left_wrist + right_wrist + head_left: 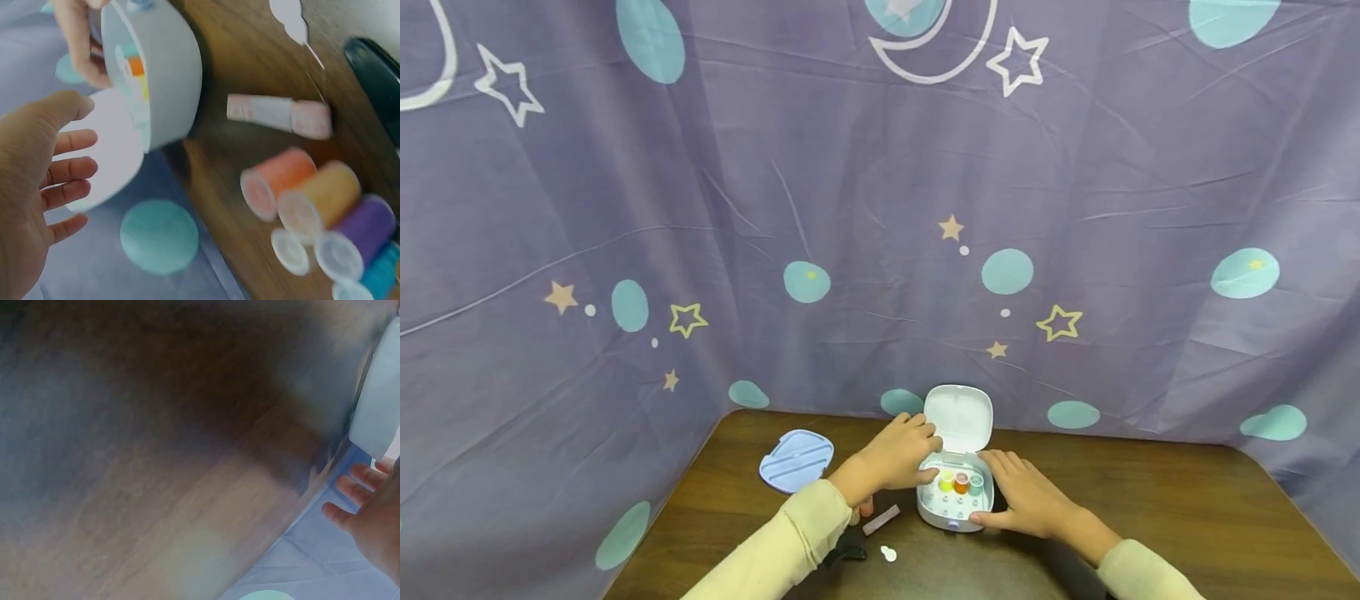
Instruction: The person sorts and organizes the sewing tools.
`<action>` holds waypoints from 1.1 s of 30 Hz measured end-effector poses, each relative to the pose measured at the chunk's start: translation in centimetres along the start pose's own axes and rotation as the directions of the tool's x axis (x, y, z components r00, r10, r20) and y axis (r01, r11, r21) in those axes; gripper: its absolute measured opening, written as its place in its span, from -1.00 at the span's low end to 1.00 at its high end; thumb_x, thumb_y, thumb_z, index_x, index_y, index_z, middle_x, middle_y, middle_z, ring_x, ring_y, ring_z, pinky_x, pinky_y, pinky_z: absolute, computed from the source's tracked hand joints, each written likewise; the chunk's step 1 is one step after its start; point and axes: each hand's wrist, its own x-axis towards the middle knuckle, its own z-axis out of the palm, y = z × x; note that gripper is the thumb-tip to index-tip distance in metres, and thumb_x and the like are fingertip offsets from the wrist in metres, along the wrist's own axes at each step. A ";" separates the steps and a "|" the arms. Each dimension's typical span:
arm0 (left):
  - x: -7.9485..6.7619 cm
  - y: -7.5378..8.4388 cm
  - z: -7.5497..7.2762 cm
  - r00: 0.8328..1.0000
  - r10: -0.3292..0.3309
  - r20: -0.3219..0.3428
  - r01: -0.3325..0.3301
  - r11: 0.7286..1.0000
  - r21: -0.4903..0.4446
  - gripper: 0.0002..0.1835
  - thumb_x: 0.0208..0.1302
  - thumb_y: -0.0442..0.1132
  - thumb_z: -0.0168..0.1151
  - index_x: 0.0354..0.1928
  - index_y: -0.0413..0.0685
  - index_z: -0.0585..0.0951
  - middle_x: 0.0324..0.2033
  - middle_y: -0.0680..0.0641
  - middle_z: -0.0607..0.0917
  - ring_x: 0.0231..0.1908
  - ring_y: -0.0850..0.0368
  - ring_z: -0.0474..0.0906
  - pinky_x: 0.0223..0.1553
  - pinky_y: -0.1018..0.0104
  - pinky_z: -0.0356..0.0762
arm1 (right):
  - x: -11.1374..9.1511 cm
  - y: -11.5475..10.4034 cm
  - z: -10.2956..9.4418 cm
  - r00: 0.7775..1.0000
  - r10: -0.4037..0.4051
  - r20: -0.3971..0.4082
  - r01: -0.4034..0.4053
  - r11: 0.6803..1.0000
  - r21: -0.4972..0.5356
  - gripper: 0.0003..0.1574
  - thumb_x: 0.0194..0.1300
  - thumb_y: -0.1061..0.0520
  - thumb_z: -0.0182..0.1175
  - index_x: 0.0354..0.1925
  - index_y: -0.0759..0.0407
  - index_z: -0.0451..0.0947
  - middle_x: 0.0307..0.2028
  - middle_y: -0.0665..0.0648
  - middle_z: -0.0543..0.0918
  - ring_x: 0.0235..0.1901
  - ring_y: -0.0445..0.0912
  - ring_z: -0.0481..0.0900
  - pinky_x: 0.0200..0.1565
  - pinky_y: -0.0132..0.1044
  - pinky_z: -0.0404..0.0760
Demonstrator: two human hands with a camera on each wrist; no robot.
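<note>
Tray (797,461): blue, left of the white box (934,520)
Loose spools (328,194): left of the box
Left hand (891,454): at the box's left side, fingers loosely apart, nothing seen held
Three spools (961,483): upright inside the box; step looks like setting spools there
Bare pegs (959,502): before that row in the box; next likely calls for pinching a loose spool
Right hand (1030,500): along the box's right side, fingers spread, perhaps steadying it

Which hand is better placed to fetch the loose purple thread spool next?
Left hand, probably: it holds nothing, and the purple thread spool lies left of the open white plastic box. The right hand is at the box's right side, farther from the spool.
</note>
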 end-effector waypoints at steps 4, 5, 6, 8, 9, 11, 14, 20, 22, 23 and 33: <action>-1.5 -1.5 -0.7 0.998 -0.032 -0.055 0.027 0.996 -0.086 -0.70 0.26 0.11 0.35 -0.08 0.14 0.71 -0.16 0.12 0.69 -0.09 0.16 0.52 -0.04 0.22 0.46 | 0.0 0.2 -0.5 1.000 0.009 0.015 -0.009 1.000 0.004 0.24 0.13 -0.62 0.20 0.37 0.29 0.34 0.17 0.18 0.55 0.15 0.04 0.53 0.10 0.11 0.57; -1.9 -1.9 -0.8 0.997 -0.039 -0.066 0.032 0.994 -0.100 -0.71 0.26 0.09 0.36 -0.10 0.13 0.71 -0.17 0.12 0.70 -0.10 0.15 0.52 -0.05 0.21 0.46 | 0.1 0.3 -0.6 1.000 0.007 0.014 -0.007 1.000 0.003 0.25 0.13 -0.62 0.20 0.36 0.30 0.35 0.17 0.19 0.55 0.15 0.05 0.53 0.10 0.12 0.57; -2.3 -2.2 -0.8 0.996 -0.046 -0.076 0.038 0.994 -0.106 -0.73 0.25 0.08 0.36 -0.12 0.13 0.71 -0.19 0.12 0.69 -0.11 0.15 0.51 -0.05 0.21 0.47 | 0.1 0.3 -0.7 1.000 0.007 0.015 -0.007 1.000 0.003 0.25 0.12 -0.62 0.20 0.36 0.30 0.35 0.18 0.20 0.55 0.16 0.06 0.53 0.11 0.13 0.56; -3.0 -2.7 -0.8 0.995 -0.058 -0.079 0.049 0.992 -0.117 -0.74 0.24 0.07 0.37 -0.14 0.12 0.71 -0.22 0.12 0.69 -0.13 0.14 0.51 -0.05 0.19 0.47 | 0.2 0.5 -0.8 1.000 0.010 0.021 -0.010 1.000 0.007 0.26 0.12 -0.64 0.19 0.37 0.29 0.34 0.19 0.20 0.54 0.18 0.08 0.52 0.13 0.14 0.55; -3.4 -2.9 -0.8 0.995 -0.061 -0.076 0.052 0.992 -0.113 -0.74 0.24 0.07 0.37 -0.15 0.12 0.71 -0.23 0.12 0.68 -0.13 0.14 0.52 -0.05 0.19 0.48 | 0.2 0.5 -0.8 1.000 0.014 0.025 -0.015 1.000 0.007 0.27 0.12 -0.64 0.17 0.38 0.28 0.34 0.20 0.20 0.54 0.19 0.08 0.52 0.13 0.15 0.55; -4.1 -3.1 -0.5 0.996 -0.057 -0.071 0.049 0.993 -0.108 -0.75 0.23 0.07 0.38 -0.18 0.11 0.71 -0.26 0.12 0.67 -0.15 0.14 0.51 -0.06 0.19 0.48 | 0.2 0.6 -0.7 0.999 0.020 0.032 -0.020 1.000 0.009 0.28 0.12 -0.66 0.16 0.38 0.28 0.33 0.20 0.20 0.54 0.20 0.07 0.51 0.14 0.15 0.55; -5.1 -3.1 -0.1 0.998 -0.040 -0.052 0.035 0.994 -0.100 -0.75 0.21 0.07 0.37 -0.22 0.09 0.71 -0.29 0.11 0.66 -0.17 0.13 0.51 -0.07 0.18 0.47 | 0.1 0.7 -0.7 0.999 0.029 0.042 -0.030 0.999 0.014 0.29 0.11 -0.66 0.17 0.39 0.27 0.32 0.21 0.21 0.54 0.21 0.08 0.51 0.16 0.15 0.54; -6.9 -3.3 0.9 0.999 -0.009 -0.046 0.006 0.998 -0.068 -0.75 0.14 0.11 0.38 -0.38 0.12 0.65 -0.39 0.14 0.62 -0.24 0.16 0.50 -0.18 0.24 0.44 | 0.1 0.4 -0.7 0.999 0.025 0.045 -0.026 1.000 0.014 0.28 0.12 -0.64 0.18 0.39 0.29 0.33 0.20 0.22 0.54 0.21 0.10 0.52 0.15 0.16 0.54; -7.4 -3.4 1.3 0.999 -0.001 -0.052 -0.002 0.998 -0.058 -0.74 0.11 0.12 0.39 -0.43 0.14 0.62 -0.43 0.15 0.59 -0.27 0.18 0.48 -0.21 0.27 0.41 | 0.1 0.2 -0.7 0.999 0.015 0.041 -0.015 1.000 0.012 0.27 0.12 -0.64 0.18 0.38 0.30 0.34 0.19 0.22 0.55 0.20 0.09 0.52 0.13 0.15 0.55; -7.6 -3.4 1.4 0.998 0.002 -0.055 -0.005 0.998 -0.055 -0.73 0.09 0.12 0.39 -0.45 0.14 0.60 -0.44 0.15 0.58 -0.28 0.18 0.48 -0.23 0.28 0.40 | 0.1 0.1 -0.7 0.999 0.010 0.041 -0.010 1.000 0.010 0.27 0.12 -0.64 0.18 0.37 0.30 0.34 0.18 0.21 0.55 0.19 0.09 0.52 0.13 0.15 0.56; -9.2 -3.2 2.5 0.996 0.030 -0.083 -0.038 0.995 -0.091 -0.81 -0.10 -0.02 0.33 -0.54 0.12 0.53 -0.55 0.20 0.45 -0.38 0.21 0.39 -0.31 0.33 0.27 | 0.3 -0.1 -0.8 0.998 0.005 0.062 -0.005 1.000 0.005 0.27 0.12 -0.65 0.18 0.37 0.29 0.34 0.18 0.21 0.54 0.18 0.08 0.52 0.12 0.13 0.56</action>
